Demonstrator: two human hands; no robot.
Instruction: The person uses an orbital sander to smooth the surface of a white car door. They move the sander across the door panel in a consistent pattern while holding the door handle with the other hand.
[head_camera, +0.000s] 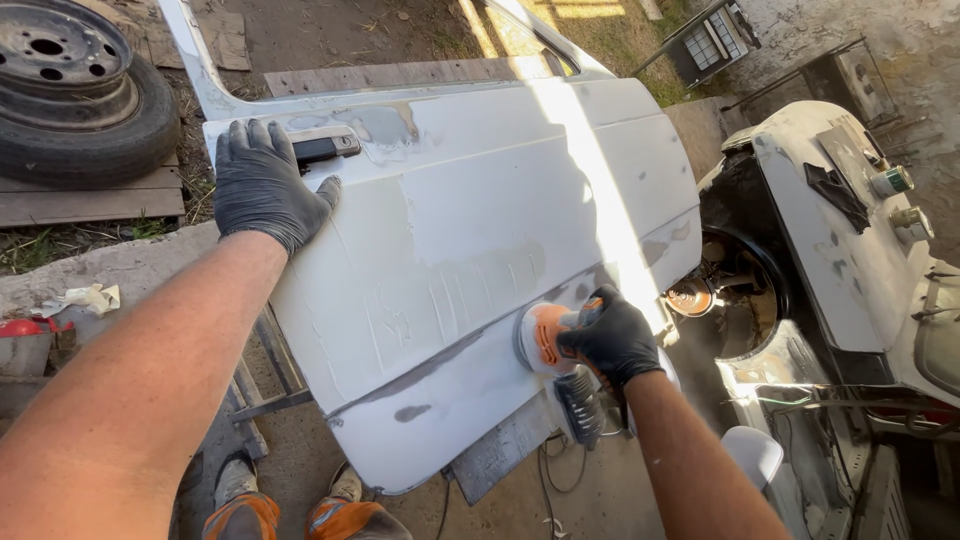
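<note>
At the near right edge: sanding a white car door laid flat.

The right hand (615, 338) is clamped on the orange sander (545, 338), its pad flat on the car door (470, 240). Keep it level, with light, even pressure. Farther left, the left hand (262, 185) lies spread flat beside the door handle (325, 147), steadying the panel.

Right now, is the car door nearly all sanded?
Partly. Most of the white door panel already looks dull and even. The right hand presses an orange sander on the lower crease, while the left hand steadies the door by its handle. Grey patches along the bottom edge and near the handle probably remain.
</note>
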